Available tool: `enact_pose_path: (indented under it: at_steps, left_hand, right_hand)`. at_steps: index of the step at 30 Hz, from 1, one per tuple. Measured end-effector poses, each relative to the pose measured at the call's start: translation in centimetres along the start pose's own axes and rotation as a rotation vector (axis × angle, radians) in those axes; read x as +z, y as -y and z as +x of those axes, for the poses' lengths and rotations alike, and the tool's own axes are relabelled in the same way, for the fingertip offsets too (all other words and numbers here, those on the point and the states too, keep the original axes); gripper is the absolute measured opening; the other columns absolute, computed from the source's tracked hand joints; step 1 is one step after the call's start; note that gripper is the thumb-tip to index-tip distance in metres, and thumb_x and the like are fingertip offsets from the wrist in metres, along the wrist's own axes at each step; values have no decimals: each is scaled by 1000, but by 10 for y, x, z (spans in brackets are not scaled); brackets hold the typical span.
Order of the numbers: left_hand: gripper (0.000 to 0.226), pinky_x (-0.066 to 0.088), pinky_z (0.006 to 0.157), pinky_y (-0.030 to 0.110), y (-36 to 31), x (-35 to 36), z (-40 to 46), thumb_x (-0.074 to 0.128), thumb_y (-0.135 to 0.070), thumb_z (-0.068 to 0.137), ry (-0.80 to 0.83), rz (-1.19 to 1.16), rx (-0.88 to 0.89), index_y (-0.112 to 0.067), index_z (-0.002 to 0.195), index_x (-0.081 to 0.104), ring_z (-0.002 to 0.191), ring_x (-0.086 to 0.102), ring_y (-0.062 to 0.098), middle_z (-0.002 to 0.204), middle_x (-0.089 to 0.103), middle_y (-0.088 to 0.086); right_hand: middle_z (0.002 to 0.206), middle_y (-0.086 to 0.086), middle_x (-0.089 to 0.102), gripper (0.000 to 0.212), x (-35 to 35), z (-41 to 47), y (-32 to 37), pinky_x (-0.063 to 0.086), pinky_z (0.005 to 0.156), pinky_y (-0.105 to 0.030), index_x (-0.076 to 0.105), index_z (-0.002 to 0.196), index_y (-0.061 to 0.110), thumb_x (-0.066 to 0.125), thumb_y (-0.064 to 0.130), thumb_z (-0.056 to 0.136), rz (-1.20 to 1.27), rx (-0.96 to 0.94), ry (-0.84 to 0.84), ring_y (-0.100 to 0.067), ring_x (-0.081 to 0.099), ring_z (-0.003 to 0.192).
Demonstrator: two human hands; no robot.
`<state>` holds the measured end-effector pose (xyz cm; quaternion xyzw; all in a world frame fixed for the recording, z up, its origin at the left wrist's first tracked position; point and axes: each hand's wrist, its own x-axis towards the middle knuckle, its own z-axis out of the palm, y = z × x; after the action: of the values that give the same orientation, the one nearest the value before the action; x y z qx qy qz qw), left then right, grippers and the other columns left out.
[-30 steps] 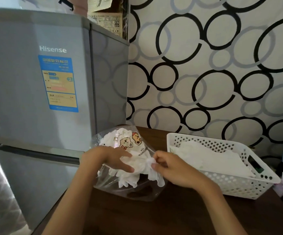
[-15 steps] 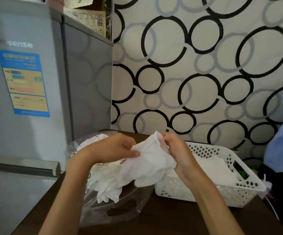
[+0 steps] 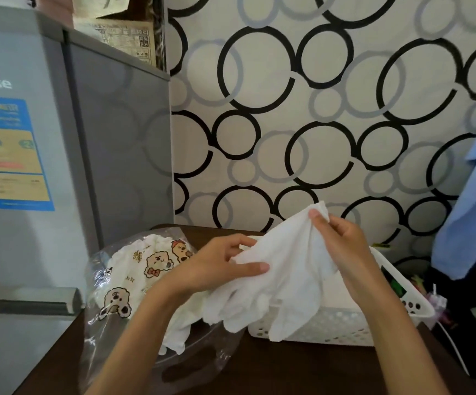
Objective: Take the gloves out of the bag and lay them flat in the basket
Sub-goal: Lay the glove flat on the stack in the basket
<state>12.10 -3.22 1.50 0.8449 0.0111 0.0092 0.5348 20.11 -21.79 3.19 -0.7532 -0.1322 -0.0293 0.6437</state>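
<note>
A white glove (image 3: 290,275) hangs in the air between my hands, its fingers dangling over the front left corner of the white perforated basket (image 3: 342,326). My left hand (image 3: 216,266) pinches its left edge between thumb and fingers. My right hand (image 3: 336,240) pinches its top edge, held higher. The clear plastic bag (image 3: 134,269) with cartoon bear prints lies on the table to the left, and more white gloves (image 3: 179,329) spill from its mouth. White fabric lies inside the basket, mostly hidden behind the held glove.
A grey fridge (image 3: 46,166) stands at the left, right against the dark wooden table (image 3: 302,369). Wallpaper with black and grey rings is close behind. A blue garment (image 3: 470,218) hangs at the right edge. Small items sit to the right of the basket.
The glove has come out of the bag and travelled up and right, over the basket. Both hands now spread it open. My view has turned to the right.
</note>
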Motion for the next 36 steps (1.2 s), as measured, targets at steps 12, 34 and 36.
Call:
enact_pose_path:
  at_steps: [12, 34, 36]
  left_hand:
    - [47, 46, 62, 9, -9, 6, -7, 31, -58, 91, 12, -126, 11, -29, 89, 68, 64, 65, -6, 74, 71, -13]
    - [21, 49, 64, 15, -5, 24, 14, 45, -37, 98, -669, -173, 276, -31, 92, 64, 83, 64, -1, 86, 69, -16]
    - [22, 54, 69, 24, -8, 22, 15, 44, -36, 98, -693, -198, 221, -28, 91, 63, 84, 64, 7, 87, 68, -10]
  right_hand:
    - [96, -12, 69, 21, -23, -4, 2, 50, 78, -37, 71, 87, 26, 56, 41, 89, 59, -120, 86, -26, 64, 89]
    - [46, 12, 47, 33, -14, -2, 10, 28, 43, -10, 47, 63, 37, 49, 34, 95, -212, -575, -219, -5, 38, 43]
    - [44, 12, 44, 38, -5, -4, 11, 25, 42, -12, 43, 58, 33, 50, 32, 96, -167, -557, -205, -6, 34, 42]
